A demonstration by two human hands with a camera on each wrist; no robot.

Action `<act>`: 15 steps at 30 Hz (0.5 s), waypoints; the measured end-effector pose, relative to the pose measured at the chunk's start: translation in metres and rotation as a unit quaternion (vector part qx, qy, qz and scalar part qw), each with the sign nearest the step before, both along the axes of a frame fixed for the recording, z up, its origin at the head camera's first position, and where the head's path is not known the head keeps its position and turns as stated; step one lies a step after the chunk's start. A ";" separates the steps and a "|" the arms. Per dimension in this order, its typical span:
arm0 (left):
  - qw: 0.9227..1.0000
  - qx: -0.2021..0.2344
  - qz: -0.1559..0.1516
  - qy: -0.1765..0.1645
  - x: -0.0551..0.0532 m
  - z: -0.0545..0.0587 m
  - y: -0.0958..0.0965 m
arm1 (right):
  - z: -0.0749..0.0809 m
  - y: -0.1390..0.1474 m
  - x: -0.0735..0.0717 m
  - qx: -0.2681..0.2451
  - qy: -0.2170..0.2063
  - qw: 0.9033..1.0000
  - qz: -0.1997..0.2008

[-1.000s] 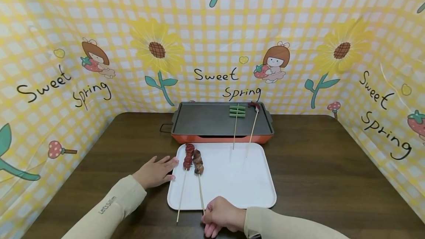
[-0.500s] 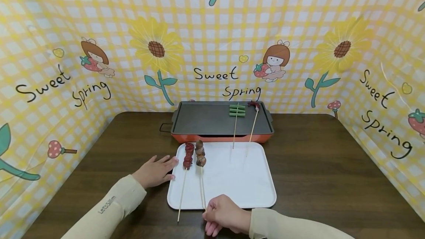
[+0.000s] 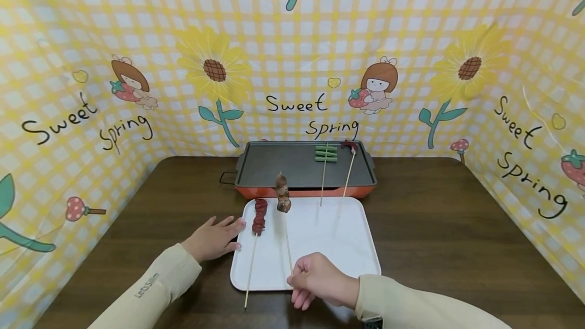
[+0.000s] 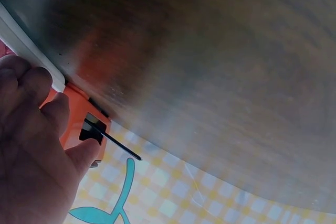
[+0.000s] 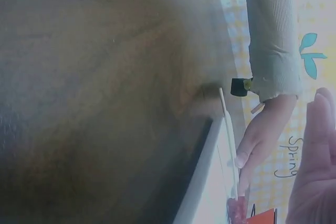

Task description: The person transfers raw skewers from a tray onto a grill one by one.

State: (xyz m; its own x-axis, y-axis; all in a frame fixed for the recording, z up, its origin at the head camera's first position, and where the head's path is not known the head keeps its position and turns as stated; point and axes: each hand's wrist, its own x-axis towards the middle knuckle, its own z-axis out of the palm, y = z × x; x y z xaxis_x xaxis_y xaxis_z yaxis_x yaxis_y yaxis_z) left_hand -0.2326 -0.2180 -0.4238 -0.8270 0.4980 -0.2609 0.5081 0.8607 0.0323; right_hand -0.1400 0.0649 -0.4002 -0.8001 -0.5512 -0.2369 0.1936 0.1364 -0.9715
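Note:
In the head view my right hand (image 3: pixel 322 281) pinches the bare stick end of a brown meat skewer (image 3: pixel 283 194), raised at a slant over the white tray (image 3: pixel 329 248). Its meat end overlaps the front edge of the griddle (image 3: pixel 279 164). My left hand (image 3: pixel 214 238) lies with fingers spread, fingertips at the tray's left rim. A red meat skewer (image 3: pixel 259 216) lies on the tray's left side, its stick reaching past the front rim. In the left wrist view the left hand (image 4: pixel 37 129) shows beside the tray's rim; the right wrist view shows part of the right hand (image 5: pixel 315 166).
On the griddle's right side lie a skewer of green vegetable pieces (image 3: pixel 326 154) and a skewer with a dark red piece (image 3: pixel 351 147), their sticks extending over the tray. A wire handle (image 3: pixel 227 176) juts from the griddle's left. Yellow checked cloth (image 3: pixel 292 39) surrounds the brown table (image 3: pixel 434 227).
My right hand has lifted the brown meat skewer off the tray and moved it forward and slightly right, toward the griddle. The left hand has stayed in place.

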 end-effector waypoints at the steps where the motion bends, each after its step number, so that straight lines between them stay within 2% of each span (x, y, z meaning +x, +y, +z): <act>1: 1.000 0.000 0.000 0.001 0.000 0.000 0.000 | 0.001 0.000 -0.001 0.000 0.001 1.000 0.001; 9: 1.000 -0.002 0.005 -0.001 0.002 0.002 0.002 | 0.011 0.000 -0.015 0.024 0.022 0.999 0.006; 15: 1.000 -0.002 0.008 -0.004 0.001 0.000 0.002 | 0.017 -0.001 -0.038 0.048 0.050 0.998 -0.012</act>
State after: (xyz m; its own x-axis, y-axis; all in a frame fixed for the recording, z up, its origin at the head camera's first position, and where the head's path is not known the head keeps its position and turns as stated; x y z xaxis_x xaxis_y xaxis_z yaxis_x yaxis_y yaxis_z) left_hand -0.2321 -0.2158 -0.4235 -0.8330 0.4831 -0.2697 0.4935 0.8691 0.0327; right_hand -0.1783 0.0640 -0.3834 -0.8352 -0.5097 -0.2066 0.1011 0.2270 -0.9686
